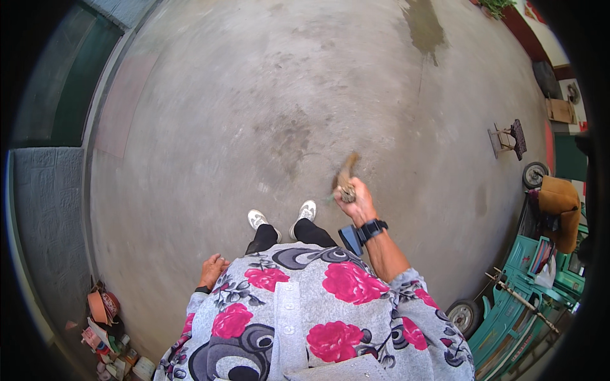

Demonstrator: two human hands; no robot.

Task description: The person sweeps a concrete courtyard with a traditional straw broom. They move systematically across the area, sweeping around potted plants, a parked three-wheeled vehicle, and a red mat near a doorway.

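Observation:
My right hand point(359, 204) is wrapped round the knobby end of a brown broom-like bundle point(348, 170), held out over the concrete floor point(222, 120) in front of my feet. The bundle's far end is smeared by motion, so its exact kind is hard to make out. Low at my left side, close to my flowered shirt point(286, 317), hangs my left hand point(213, 271). Its fingers are loosely curled together, and nothing shows in them.
A small stool point(508, 140) stands at the right. Nearer on that side is a green three-wheeled cart point(508, 317) with a brown cover point(559, 209). Pots and clutter point(103, 306) line the lower left wall. A wet patch point(424, 28) marks the far floor.

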